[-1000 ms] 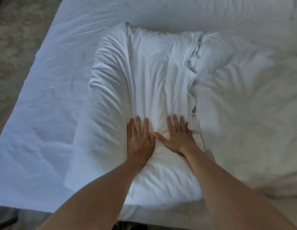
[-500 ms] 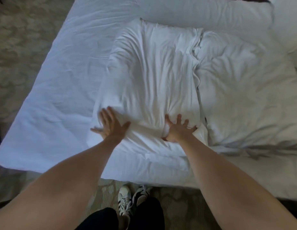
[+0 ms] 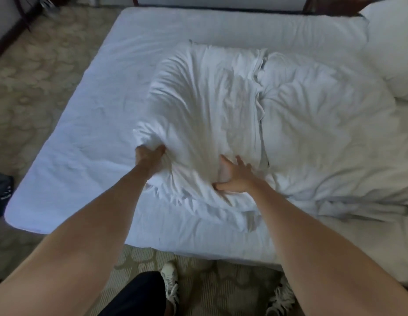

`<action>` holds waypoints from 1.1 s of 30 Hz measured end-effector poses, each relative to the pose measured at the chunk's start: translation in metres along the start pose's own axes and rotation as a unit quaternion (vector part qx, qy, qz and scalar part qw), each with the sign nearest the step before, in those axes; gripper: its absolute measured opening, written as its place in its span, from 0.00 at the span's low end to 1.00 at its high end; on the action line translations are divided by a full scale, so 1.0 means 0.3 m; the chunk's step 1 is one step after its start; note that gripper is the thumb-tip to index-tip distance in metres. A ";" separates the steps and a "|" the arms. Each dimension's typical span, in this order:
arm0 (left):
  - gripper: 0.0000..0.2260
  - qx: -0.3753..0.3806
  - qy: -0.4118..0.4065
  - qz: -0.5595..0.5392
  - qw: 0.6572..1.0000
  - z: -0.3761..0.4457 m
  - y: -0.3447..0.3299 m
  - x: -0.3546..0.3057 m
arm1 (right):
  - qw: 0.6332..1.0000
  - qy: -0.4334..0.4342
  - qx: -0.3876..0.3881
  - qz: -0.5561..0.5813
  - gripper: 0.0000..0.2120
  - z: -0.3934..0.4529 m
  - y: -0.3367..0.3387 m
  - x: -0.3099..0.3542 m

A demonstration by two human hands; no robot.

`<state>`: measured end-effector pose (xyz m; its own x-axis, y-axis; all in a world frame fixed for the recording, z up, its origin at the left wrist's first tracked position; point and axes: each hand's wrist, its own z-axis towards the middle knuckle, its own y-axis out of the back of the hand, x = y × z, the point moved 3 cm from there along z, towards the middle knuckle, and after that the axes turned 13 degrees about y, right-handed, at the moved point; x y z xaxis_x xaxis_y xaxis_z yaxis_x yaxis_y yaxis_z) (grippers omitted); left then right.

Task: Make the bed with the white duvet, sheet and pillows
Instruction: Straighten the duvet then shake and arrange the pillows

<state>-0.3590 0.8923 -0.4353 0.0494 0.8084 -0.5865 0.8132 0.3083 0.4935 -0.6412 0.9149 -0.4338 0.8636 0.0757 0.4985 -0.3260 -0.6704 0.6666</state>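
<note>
A white pillow (image 3: 205, 103) lies on the white sheet (image 3: 84, 144) in the middle of the bed, creased and blurred by motion. My left hand (image 3: 149, 156) grips the pillow's near left corner, fingers closed in the fabric. My right hand (image 3: 232, 176) presses on the pillow's near edge, fingers spread, thumb hooked into the cloth. A second white pillow (image 3: 323, 133) lies right beside it, touching along a seam. A third pillow (image 3: 389, 42) sits at the far right corner. White bedding (image 3: 357, 201) bunches at the right.
The bed's near edge (image 3: 198, 249) runs in front of my legs and white shoes (image 3: 171, 283). Patterned carpet (image 3: 27, 87) lies to the left. A dark shoe (image 3: 2, 190) rests by the bed's left corner. A dark headboard runs along the far side.
My head has pulled back, showing more bed and floor. My left hand slid left and closed on the pillow's corner. The pillow's near edge is lifting and shifting.
</note>
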 end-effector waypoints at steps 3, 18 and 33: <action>0.29 -0.013 -0.148 -0.053 0.987 -0.188 -0.144 -0.284 | 0.974 0.052 -0.103 0.194 0.35 -0.091 0.124 -0.022; 0.18 0.262 -0.469 0.379 0.754 -1.728 -1.681 -0.521 | 0.521 -0.112 -0.346 0.773 0.28 -0.907 0.616 -1.194; 0.16 0.309 -0.432 0.526 0.664 -1.751 -1.778 -0.327 | 0.940 -0.074 -0.252 0.220 0.24 -0.868 1.056 -1.352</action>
<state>-1.1023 0.9118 -0.3036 0.8760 -0.2591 -0.4068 0.1342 -0.6793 0.7215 -1.1950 0.8641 -0.2805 0.6350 -0.2551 0.7291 -0.7720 -0.1758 0.6109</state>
